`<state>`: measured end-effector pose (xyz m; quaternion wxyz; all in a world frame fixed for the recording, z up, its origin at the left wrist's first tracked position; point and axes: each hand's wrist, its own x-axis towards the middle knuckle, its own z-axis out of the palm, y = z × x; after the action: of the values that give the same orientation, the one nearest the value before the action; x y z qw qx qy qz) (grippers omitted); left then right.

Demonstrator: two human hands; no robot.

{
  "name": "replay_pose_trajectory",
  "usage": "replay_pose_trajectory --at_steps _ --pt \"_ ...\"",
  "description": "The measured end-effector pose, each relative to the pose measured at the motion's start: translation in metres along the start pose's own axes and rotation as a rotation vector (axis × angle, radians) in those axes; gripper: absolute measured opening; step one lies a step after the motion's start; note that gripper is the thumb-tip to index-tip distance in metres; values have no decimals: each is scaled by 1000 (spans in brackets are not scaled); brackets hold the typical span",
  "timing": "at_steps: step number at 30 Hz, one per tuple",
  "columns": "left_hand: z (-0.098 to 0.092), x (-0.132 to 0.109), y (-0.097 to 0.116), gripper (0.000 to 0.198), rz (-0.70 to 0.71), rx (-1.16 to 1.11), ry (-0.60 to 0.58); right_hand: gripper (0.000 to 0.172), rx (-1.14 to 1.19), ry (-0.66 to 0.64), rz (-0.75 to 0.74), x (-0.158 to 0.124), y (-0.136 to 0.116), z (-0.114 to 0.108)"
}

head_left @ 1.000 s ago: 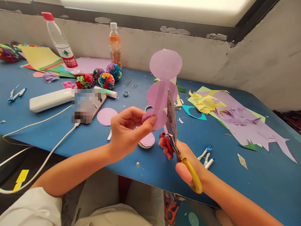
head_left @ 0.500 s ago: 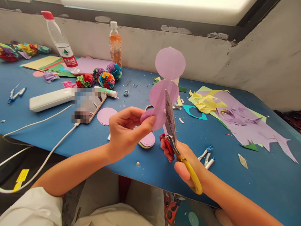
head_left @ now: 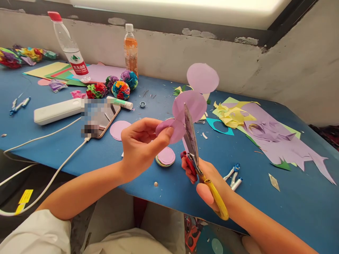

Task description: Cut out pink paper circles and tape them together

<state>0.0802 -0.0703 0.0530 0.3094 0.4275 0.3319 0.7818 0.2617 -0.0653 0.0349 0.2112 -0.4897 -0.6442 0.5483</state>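
Thumb and fingers of my left hand [head_left: 144,141] pinch the near end of a strip of joined purple paper circles [head_left: 203,78]. The strip reaches up and away to the right, over the table. My right hand [head_left: 209,180] grips scissors [head_left: 194,144] with one yellow and one red handle, blades parted and pointing upward. The blades stand at the strip's right side, by the narrow part between the nearest and middle circles; whether they touch the paper I cannot tell. Below lies a stack of round paper pieces [head_left: 165,156], and purple discs [head_left: 119,130] lie left of my left hand.
A phone [head_left: 109,120] on a white cable, a power bank [head_left: 58,111] and a glue stick [head_left: 120,102] lie left. Two bottles [head_left: 76,63] and paper pompoms [head_left: 120,90] stand behind. Compasses [head_left: 233,176] and paper scraps [head_left: 278,141] lie right.
The far end of the paper strip has swung to the right and dipped lower. My left hand has shifted slightly left and up; my right hand and the scissors are nearly still.
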Motion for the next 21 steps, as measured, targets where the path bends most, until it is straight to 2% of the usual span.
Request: replay_pose_trajectory --at_steps 10,21 --pt "0 1 3 19 -42 38 43 29 97 -11 81 -1 6 1" --pt "0 2 5 20 -4 60 50 26 259 25 192 -2 4 6"
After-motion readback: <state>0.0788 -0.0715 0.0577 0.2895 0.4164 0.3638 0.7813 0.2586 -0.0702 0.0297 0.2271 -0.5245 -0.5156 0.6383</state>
